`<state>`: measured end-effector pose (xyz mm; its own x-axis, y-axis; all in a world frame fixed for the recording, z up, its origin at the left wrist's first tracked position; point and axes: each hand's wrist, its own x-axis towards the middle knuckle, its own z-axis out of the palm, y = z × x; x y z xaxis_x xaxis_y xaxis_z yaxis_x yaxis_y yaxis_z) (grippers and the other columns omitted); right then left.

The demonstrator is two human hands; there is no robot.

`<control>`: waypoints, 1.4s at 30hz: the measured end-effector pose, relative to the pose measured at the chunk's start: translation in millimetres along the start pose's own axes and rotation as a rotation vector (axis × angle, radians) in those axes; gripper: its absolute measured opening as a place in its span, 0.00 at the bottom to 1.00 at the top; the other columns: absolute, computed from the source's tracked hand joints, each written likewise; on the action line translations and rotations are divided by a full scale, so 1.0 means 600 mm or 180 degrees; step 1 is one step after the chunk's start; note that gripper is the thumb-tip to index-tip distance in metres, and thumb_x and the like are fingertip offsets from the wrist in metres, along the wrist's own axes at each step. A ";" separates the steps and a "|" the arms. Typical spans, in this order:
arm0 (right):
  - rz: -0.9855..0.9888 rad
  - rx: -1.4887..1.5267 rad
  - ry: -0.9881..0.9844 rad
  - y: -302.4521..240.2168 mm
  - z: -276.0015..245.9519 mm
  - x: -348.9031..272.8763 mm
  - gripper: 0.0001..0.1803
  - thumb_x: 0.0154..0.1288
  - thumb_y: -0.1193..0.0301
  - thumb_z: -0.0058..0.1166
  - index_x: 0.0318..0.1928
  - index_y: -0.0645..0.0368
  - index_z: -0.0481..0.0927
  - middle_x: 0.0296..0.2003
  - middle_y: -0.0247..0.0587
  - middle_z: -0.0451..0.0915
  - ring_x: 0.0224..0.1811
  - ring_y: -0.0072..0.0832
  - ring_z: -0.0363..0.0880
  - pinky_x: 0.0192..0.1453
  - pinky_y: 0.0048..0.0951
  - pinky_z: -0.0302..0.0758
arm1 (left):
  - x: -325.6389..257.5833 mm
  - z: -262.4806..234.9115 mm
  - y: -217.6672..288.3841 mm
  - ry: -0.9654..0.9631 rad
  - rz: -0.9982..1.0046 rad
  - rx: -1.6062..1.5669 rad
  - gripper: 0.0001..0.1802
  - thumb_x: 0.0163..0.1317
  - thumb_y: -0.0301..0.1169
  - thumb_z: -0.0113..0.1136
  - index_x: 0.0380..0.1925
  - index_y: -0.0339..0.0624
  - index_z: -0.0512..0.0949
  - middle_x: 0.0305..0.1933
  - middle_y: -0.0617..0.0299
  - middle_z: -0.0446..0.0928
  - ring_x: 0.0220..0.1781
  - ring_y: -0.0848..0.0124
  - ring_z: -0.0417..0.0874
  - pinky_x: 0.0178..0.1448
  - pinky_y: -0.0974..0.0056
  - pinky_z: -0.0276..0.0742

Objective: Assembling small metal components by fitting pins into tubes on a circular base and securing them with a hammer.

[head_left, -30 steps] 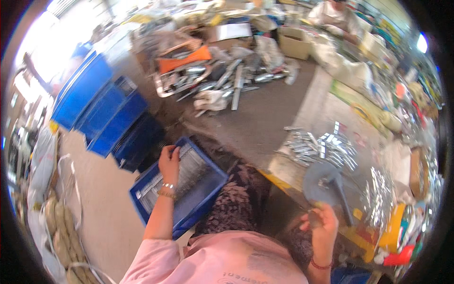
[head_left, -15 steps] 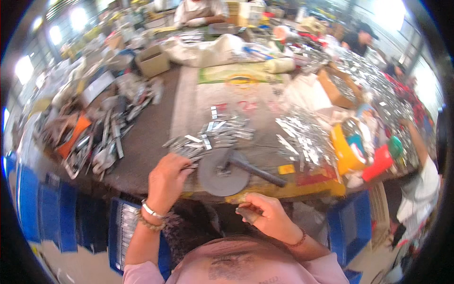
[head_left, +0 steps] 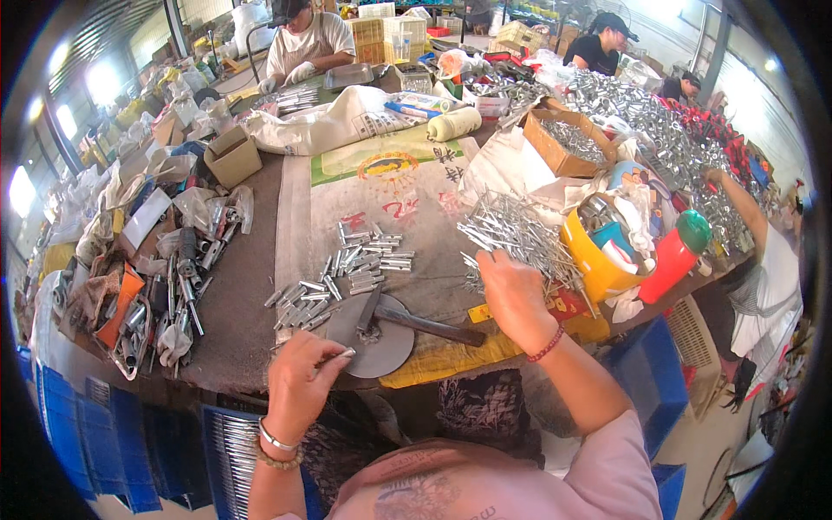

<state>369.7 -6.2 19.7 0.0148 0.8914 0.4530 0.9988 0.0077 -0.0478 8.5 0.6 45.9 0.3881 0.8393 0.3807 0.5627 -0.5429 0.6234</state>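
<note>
Beyond the round grey disc [head_left: 387,354], large red characters [head_left: 400,207] are printed across a pale flattened sack [head_left: 303,225]; farther from the disc, dark characters [head_left: 446,163] are printed beside a yellow emblem [head_left: 387,165]. On the near side of the disc, small lettering is carried by a pink shirt [head_left: 529,485].

The left hand [head_left: 303,380] pinched a small metal piece [head_left: 347,353] at the edge of the round grey plate [head_left: 381,354]. A hammer [head_left: 433,328] lay across the plate. The right hand [head_left: 517,302] was positioned at the pile of thin metal rods [head_left: 510,230].
</note>
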 end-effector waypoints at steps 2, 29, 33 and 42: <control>-0.0113 -0.0059 -0.0150 -0.004 -0.001 0.007 0.11 0.67 0.79 0.63 0.46 0.57 0.77 0.38 0.46 0.83 0.40 0.48 0.91 0.41 0.47 0.87 | -0.003 0.007 0.005 -0.0031 0.0131 0.0090 0.09 0.61 0.25 0.80 0.40 0.40 0.89 0.38 0.55 0.83 0.41 0.54 0.86 0.45 0.55 0.81; -0.0258 0.2783 -0.0568 -0.192 -0.041 -0.048 0.12 0.59 0.76 0.76 0.44 0.58 0.89 0.40 0.43 0.85 0.41 0.47 0.88 0.45 0.43 0.84 | -0.023 0.025 -0.032 0.0160 0.0293 -0.0018 0.12 0.61 0.28 0.80 0.44 0.41 0.91 0.42 0.57 0.84 0.46 0.54 0.87 0.48 0.54 0.82; -0.0271 0.2588 -0.0579 -0.193 -0.037 -0.053 0.13 0.58 0.82 0.74 0.44 0.58 0.92 0.40 0.40 0.84 0.37 0.36 0.88 0.39 0.35 0.84 | -0.016 0.021 -0.024 0.0143 0.0209 -0.0038 0.12 0.61 0.23 0.80 0.44 0.39 0.91 0.42 0.54 0.85 0.46 0.54 0.87 0.50 0.55 0.83; -0.1249 0.1368 -0.0123 -0.200 -0.052 -0.041 0.03 0.61 0.75 0.65 0.35 0.53 0.85 0.36 0.37 0.77 0.42 0.39 0.82 0.49 0.43 0.78 | -0.014 0.019 -0.030 -0.0014 0.0165 -0.0058 0.10 0.62 0.23 0.79 0.43 0.39 0.91 0.41 0.55 0.84 0.44 0.54 0.87 0.48 0.55 0.83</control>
<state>251.2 -43.1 42.1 -0.3622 0.8006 0.4774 0.8208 0.5167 -0.2437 3.4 2.9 23.6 0.4197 0.8099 0.4099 0.5284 -0.5852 0.6152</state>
